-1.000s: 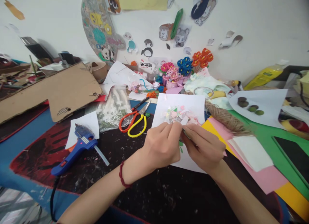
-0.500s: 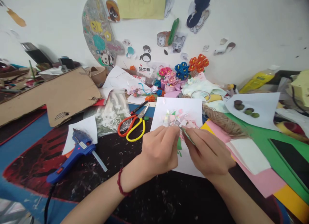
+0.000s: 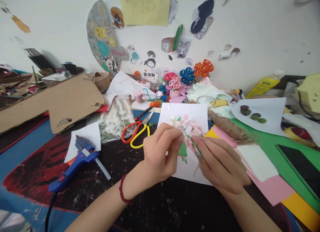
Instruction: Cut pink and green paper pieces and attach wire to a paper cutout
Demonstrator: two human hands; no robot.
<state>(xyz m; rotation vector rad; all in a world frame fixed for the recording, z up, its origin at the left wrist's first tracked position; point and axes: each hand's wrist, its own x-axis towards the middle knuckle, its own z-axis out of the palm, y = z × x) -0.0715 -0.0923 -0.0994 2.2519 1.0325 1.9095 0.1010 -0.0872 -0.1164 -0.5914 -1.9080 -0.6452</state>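
Over the white sheet (image 3: pixel 185 108), my right hand (image 3: pixel 222 163) pinches a small green and whitish piece of paper (image 3: pixel 199 152) between thumb and fingers. A thin strand hangs below those fingertips. My left hand (image 3: pixel 161 152) is just to its left, apart from it. Its thumb and forefinger are drawn together, and whatever is between them is too small or hidden to make out. Pink, white and green paper scraps (image 3: pixel 183 150) lie on the sheet beneath both hands, partly covered by them.
Left of my hands lie scissors (image 3: pixel 137 133) and a blue glue gun (image 3: pixel 82 157). A twine bundle (image 3: pixel 228 125), coloured paper sheets (image 3: pixel 270 188) and a phone (image 3: pixel 300 168) lie on the right. Beaded flowers (image 3: pixel 187 76) stand at the back, near cardboard (image 3: pixel 75 102).
My hands have moved apart: the left went slightly left, the right slightly right with the green paper piece. More scraps show between them. The view has tilted up slightly.
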